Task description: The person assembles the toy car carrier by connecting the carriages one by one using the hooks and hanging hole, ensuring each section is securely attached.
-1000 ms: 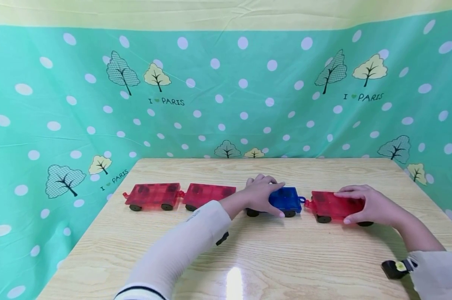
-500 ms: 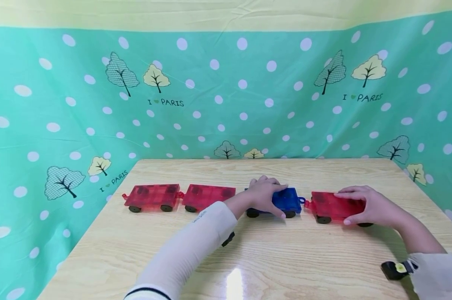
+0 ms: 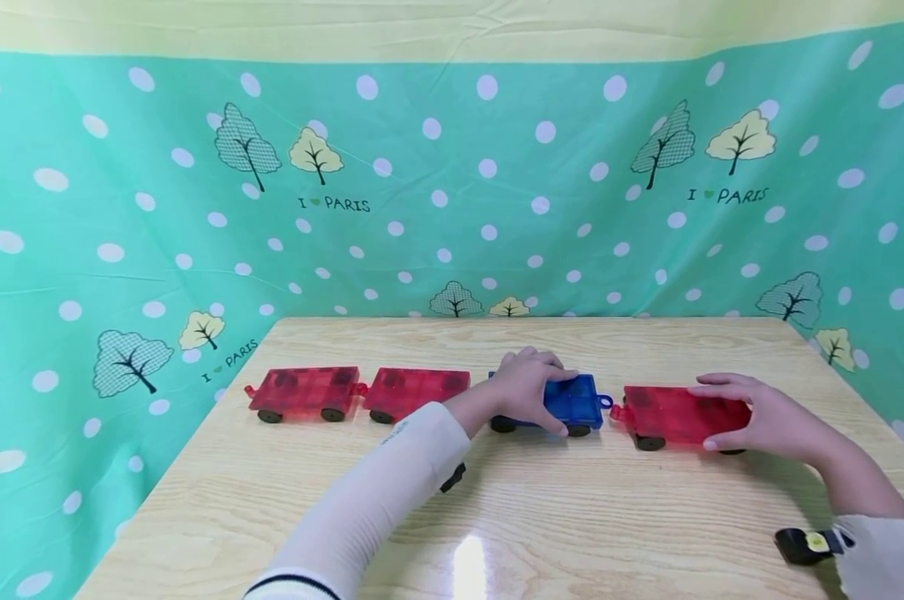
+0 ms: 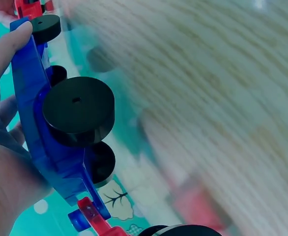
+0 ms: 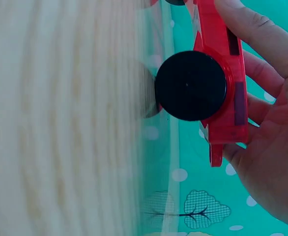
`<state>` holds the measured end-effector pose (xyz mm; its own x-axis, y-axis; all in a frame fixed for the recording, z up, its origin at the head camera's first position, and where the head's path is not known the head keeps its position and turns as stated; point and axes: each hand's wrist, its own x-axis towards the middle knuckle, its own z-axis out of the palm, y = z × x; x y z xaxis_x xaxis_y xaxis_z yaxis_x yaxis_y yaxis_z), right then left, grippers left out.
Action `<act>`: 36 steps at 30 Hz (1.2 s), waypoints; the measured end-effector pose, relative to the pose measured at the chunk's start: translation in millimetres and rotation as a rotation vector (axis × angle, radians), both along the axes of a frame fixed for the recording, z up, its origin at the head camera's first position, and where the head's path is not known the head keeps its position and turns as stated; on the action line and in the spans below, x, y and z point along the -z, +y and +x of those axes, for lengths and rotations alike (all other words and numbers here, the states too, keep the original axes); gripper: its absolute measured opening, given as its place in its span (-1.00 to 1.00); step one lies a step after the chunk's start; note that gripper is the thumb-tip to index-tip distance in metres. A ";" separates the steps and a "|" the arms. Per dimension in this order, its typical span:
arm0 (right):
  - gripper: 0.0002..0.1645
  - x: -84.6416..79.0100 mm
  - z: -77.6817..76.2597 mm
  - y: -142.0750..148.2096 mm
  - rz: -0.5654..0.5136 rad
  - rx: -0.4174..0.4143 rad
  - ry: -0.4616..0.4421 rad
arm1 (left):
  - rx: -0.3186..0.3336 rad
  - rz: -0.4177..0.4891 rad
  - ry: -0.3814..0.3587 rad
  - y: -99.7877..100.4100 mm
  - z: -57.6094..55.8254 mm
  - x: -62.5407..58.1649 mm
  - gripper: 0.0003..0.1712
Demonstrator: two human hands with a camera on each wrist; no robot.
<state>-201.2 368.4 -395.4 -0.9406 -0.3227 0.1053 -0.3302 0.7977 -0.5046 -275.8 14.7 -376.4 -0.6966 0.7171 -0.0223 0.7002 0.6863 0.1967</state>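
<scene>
My left hand [image 3: 526,387] grips a blue toy train car [image 3: 575,400] across its top, thumb on the near side and fingers over the far side. In the left wrist view, the blue car [image 4: 31,93] shows its black wheels, and its end loop meets a red coupling [image 4: 97,216]. My right hand [image 3: 766,417] holds the right end of a red toy train car [image 3: 672,412], thumb in front and fingers behind. This red car's hook lies right at the blue car's ring. In the right wrist view, the red car [image 5: 222,73] shows a large black wheel [image 5: 190,86].
Two more red cars stand coupled on the left, the far-left car [image 3: 305,389] and the one beside it [image 3: 417,390], partly behind my left forearm. All sit on a wooden table [image 3: 571,517]. A dotted green cloth [image 3: 452,233] hangs behind the table's back edge.
My right hand has slid a little to the right along the red car, uncovering more of its top. The red car has shifted very slightly right. My left hand stays on the blue car.
</scene>
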 end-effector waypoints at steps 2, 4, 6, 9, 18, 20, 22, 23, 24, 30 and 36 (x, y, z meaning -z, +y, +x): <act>-0.09 0.2 0.6 1.0 0.004 0.010 0.007 | 0.008 0.001 0.008 -0.3 -0.2 -2.0 0.03; -0.09 0.0 0.9 1.2 0.008 0.014 0.007 | 0.013 0.000 0.012 -0.8 -0.3 -3.9 0.02; -0.09 -0.6 0.6 0.3 0.007 0.011 -0.002 | 0.017 -0.001 0.008 -1.1 -0.4 -6.0 0.02; -0.07 -1.4 -0.7 -2.6 0.010 0.016 -0.023 | 0.023 0.001 -0.001 -1.0 -0.8 -9.3 0.02; -0.04 -1.4 -7.1 -8.5 0.022 0.024 -0.030 | 0.036 -0.013 -0.007 1.5 -3.0 -15.8 0.02; -0.04 -1.4 -8.1 -8.9 0.024 0.024 -0.028 | 0.034 -0.021 -0.006 2.0 -3.5 -15.7 0.02; -0.04 -1.6 -8.8 -9.1 0.026 0.024 -0.026 | 0.028 -0.029 -0.003 2.4 -3.8 -15.4 0.02; -0.03 -1.7 -8.9 -9.2 0.029 0.025 -0.024 | 0.025 -0.033 -0.001 2.7 -4.0 -15.2 0.03; -0.03 -1.8 -9.0 -9.3 0.031 0.027 -0.024 | 0.023 -0.036 0.000 2.9 -4.2 -15.1 0.03; -0.03 -1.0 -9.1 -9.5 0.038 0.031 -0.025 | 0.028 -0.061 0.008 4.7 -4.9 -15.0 0.02; -0.03 0.3 -10.2 -10.0 0.017 0.029 -0.041 | 0.023 -0.079 0.014 5.1 -5.7 -15.4 0.02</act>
